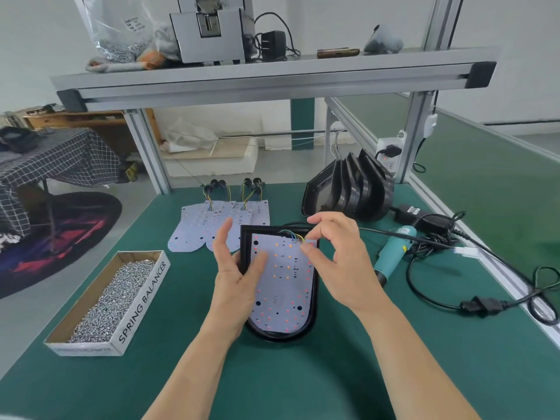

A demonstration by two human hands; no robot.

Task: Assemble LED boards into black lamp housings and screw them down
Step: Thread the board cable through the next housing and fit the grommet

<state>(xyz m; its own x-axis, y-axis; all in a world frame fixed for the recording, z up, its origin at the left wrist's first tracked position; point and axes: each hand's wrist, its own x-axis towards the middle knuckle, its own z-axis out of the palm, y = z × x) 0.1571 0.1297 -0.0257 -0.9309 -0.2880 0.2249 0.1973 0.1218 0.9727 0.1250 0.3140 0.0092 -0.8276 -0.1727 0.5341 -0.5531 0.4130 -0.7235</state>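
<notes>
A black lamp housing (315,298) lies flat on the green mat in front of me. A white LED board (285,286) with red and orange LEDs sits inside it. Coloured wires (292,236) leave the board's top edge. My left hand (235,274) is at the housing's left wall, thumb pressing on the board, fingers straight and raised. My right hand (339,256) hovers at the upper right corner with fingers loosely curled. Its thumb tip touches the board's edge and its index finger is above the wires.
Several spare LED boards (194,225) with wired plugs lie behind the housing. Stacked black housings (354,189) stand at the back right. A cardboard box of screws (121,295) is at the left. A teal electric screwdriver (394,253), power adapter (424,218) and cables (472,304) lie at the right.
</notes>
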